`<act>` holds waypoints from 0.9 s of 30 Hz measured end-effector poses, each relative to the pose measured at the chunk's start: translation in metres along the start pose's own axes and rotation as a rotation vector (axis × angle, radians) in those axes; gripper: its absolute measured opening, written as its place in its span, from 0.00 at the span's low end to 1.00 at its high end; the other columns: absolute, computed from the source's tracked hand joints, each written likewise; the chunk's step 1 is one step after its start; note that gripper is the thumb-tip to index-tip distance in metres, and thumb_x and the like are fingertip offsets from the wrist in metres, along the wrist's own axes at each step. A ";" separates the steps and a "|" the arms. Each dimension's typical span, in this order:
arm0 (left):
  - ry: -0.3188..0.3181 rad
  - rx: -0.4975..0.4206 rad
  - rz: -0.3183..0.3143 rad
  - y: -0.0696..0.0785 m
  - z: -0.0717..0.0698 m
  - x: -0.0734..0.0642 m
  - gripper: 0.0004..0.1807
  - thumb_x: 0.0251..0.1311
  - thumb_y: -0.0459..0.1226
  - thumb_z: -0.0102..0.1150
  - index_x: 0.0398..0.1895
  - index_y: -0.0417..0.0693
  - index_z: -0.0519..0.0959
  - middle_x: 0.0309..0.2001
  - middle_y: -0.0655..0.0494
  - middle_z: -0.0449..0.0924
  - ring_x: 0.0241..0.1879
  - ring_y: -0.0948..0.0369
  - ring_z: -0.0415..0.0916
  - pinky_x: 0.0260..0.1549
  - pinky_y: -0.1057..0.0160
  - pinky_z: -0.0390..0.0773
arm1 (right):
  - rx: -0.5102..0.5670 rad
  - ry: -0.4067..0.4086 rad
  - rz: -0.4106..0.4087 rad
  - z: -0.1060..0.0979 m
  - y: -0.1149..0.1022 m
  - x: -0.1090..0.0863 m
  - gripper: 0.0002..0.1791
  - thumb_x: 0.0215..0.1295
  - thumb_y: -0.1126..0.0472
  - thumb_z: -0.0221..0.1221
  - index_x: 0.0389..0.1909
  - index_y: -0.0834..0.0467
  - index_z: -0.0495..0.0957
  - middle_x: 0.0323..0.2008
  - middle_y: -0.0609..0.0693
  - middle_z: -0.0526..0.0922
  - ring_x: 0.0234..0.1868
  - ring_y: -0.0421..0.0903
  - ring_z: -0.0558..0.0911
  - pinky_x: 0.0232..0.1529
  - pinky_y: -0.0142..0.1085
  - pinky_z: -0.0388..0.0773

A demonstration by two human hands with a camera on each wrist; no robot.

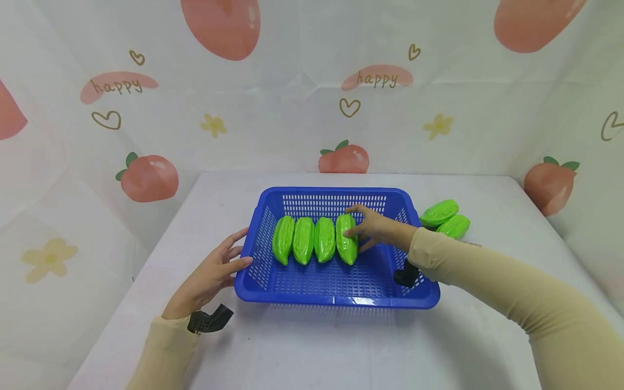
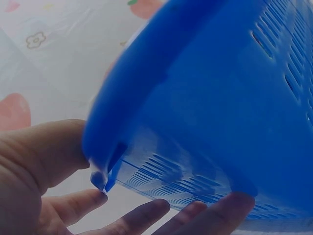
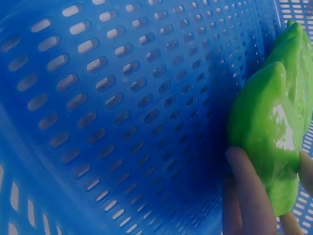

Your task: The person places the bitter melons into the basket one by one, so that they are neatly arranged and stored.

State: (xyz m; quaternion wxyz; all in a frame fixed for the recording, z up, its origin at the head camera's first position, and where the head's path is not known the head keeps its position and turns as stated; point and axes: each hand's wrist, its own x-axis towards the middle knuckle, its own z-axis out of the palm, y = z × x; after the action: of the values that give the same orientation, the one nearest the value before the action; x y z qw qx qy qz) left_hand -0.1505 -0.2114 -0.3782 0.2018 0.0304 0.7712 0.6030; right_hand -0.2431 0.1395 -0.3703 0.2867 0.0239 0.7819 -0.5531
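Observation:
A blue plastic basket [image 1: 336, 301] with slotted walls stands on the table. Inside, several glossy green bitter melons [image 1: 304, 241] lie side by side in a row. My right hand [image 1: 375, 226] reaches over the basket's right side and grips the rightmost bitter melon [image 1: 345, 244]; in the right wrist view the fingers and thumb are on either side of this melon [image 3: 266, 117]. At the basket's left end my left hand [image 1: 214, 273] holds the rim, its thumb at the rim and its fingers against the outside, below the rim in the left wrist view.
Two more green bitter melons [image 1: 453, 226] lie on the white table [image 1: 312, 352] just right of the basket, partly behind the right forearm. A white cloth [image 1: 287, 119] printed with fruit and flowers hangs behind the table. Each wrist bears a black camera mount [image 1: 210, 318].

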 end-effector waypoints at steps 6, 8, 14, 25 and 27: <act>0.001 0.005 0.007 0.000 0.000 0.000 0.44 0.65 0.44 0.59 0.77 0.63 0.43 0.72 0.38 0.55 0.59 0.42 0.73 0.51 0.44 0.79 | -0.014 -0.006 0.000 0.000 0.001 0.000 0.37 0.64 0.72 0.58 0.71 0.56 0.53 0.69 0.72 0.54 0.61 0.75 0.68 0.45 0.56 0.81; 0.002 0.000 0.009 0.000 0.000 0.000 0.44 0.65 0.44 0.58 0.77 0.63 0.43 0.72 0.38 0.56 0.59 0.42 0.73 0.50 0.44 0.79 | -0.018 -0.009 -0.001 0.000 0.000 0.000 0.37 0.64 0.72 0.57 0.71 0.56 0.53 0.68 0.72 0.54 0.62 0.75 0.68 0.46 0.56 0.81; 0.000 -0.010 0.012 0.000 0.001 0.000 0.44 0.66 0.43 0.58 0.77 0.63 0.43 0.72 0.38 0.56 0.58 0.43 0.74 0.50 0.45 0.80 | -0.026 -0.010 0.000 0.000 0.001 0.001 0.37 0.64 0.71 0.57 0.71 0.55 0.54 0.68 0.71 0.54 0.61 0.74 0.69 0.46 0.56 0.81; -0.002 -0.009 0.012 -0.002 0.000 0.001 0.44 0.66 0.43 0.58 0.77 0.63 0.43 0.72 0.38 0.55 0.59 0.42 0.73 0.50 0.44 0.79 | -0.041 -0.021 -0.003 -0.001 0.003 0.002 0.36 0.66 0.69 0.57 0.71 0.55 0.54 0.69 0.70 0.53 0.62 0.73 0.69 0.48 0.56 0.81; -0.001 -0.006 0.013 -0.002 0.000 0.001 0.44 0.66 0.43 0.58 0.77 0.63 0.43 0.72 0.38 0.55 0.59 0.42 0.73 0.50 0.44 0.79 | -0.051 -0.027 -0.016 -0.002 0.002 0.001 0.36 0.64 0.68 0.60 0.70 0.55 0.56 0.69 0.71 0.53 0.59 0.73 0.71 0.46 0.54 0.82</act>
State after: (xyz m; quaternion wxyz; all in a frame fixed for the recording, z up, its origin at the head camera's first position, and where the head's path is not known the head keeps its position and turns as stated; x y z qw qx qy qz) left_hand -0.1508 -0.2114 -0.3800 0.1985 0.0350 0.7689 0.6068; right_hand -0.2436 0.1416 -0.3720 0.2931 0.0028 0.7919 -0.5356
